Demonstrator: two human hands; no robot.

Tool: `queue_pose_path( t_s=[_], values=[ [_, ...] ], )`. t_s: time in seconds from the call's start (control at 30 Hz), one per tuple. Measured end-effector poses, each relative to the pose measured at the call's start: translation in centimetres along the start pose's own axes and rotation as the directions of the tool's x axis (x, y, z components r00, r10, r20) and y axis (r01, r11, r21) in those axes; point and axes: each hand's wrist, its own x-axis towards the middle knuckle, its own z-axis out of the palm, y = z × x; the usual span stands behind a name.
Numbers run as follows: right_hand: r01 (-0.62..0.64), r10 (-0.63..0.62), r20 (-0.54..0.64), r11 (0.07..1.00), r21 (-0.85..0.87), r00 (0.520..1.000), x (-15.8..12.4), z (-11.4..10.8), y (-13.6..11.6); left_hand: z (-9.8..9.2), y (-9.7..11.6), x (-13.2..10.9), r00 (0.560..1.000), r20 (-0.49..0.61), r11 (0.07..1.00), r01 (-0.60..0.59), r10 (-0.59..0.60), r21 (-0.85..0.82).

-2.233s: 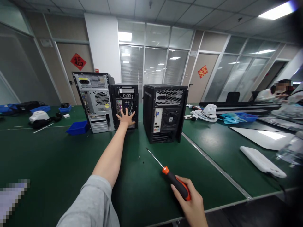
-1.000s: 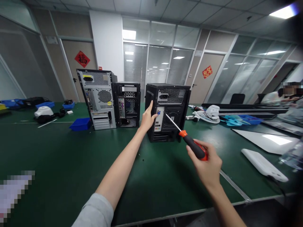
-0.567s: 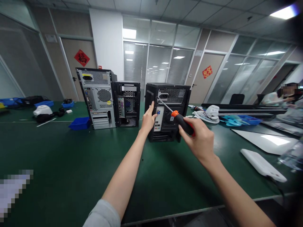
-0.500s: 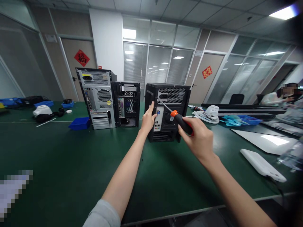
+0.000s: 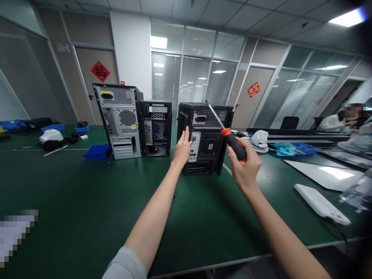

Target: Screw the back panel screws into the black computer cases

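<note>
A black computer case [image 5: 207, 128] stands rear side towards me on the green table [image 5: 87, 201]. My left hand [image 5: 182, 149] lies with flat fingers against the left rear edge of that case. My right hand [image 5: 245, 164] is closed around the black and orange handle of a screwdriver [image 5: 229, 135]. Its shaft slants up and to the left, with the tip near the top rear edge of the case.
A silver-backed case [image 5: 119, 120] and an open black case [image 5: 155, 128] stand to the left. A blue bin [image 5: 95, 152] lies beside them. On the right are a white flat device [image 5: 318, 203], a white panel [image 5: 322, 170] and a white fan [image 5: 257, 140]. A person sits far right.
My left hand moved from the middle open case to the right black case. My right hand lifted the screwdriver off the table, and the shaft has tilted more upright near the case top.
</note>
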Motion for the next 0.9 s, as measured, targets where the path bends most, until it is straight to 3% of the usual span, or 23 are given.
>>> queue_pose_path(
  t_s=[0.2,0.33,0.4,0.43,0.47,0.63,0.77,0.9],
  values=[
    [-0.282,0.307,-0.127,0.942,0.181,0.943,1.4,1.6,3.3,0.4,1.0,-0.5,0.996,-0.085,0.995,-0.026,0.034,0.100],
    [-0.357,0.439,-0.183,0.863,0.358,0.880,2.2,3.2,6.4,0.8,2.3,-1.2,0.989,-0.112,0.980,-0.074,0.096,0.183],
    [-0.411,0.521,-0.128,0.781,0.471,0.844,2.3,4.1,8.1,1.4,2.8,-1.7,0.988,-0.098,0.973,-0.097,0.119,0.209],
    [-0.454,0.557,-0.047,0.719,0.526,0.829,2.2,4.6,8.8,1.7,2.9,-1.9,0.988,-0.088,0.969,-0.107,0.130,0.223],
    [-0.456,0.605,-0.066,0.663,0.594,0.793,2.1,5.0,9.5,2.1,2.9,-2.3,0.987,-0.085,0.963,-0.113,0.137,0.243],
    [-0.587,0.726,0.185,0.348,0.731,0.662,0.5,6.8,11.7,3.7,1.1,-4.1,0.980,-0.004,0.916,-0.182,0.197,0.358],
    [-0.635,0.759,0.255,0.256,0.729,0.599,-1.0,8.1,12.5,4.1,-0.6,-5.3,0.978,0.052,0.898,-0.205,0.201,0.389],
    [-0.653,0.783,0.261,0.231,0.721,0.565,-2.1,9.2,12.6,4.1,-1.6,-5.7,0.977,0.061,0.864,-0.209,0.204,0.458]
  ],
)
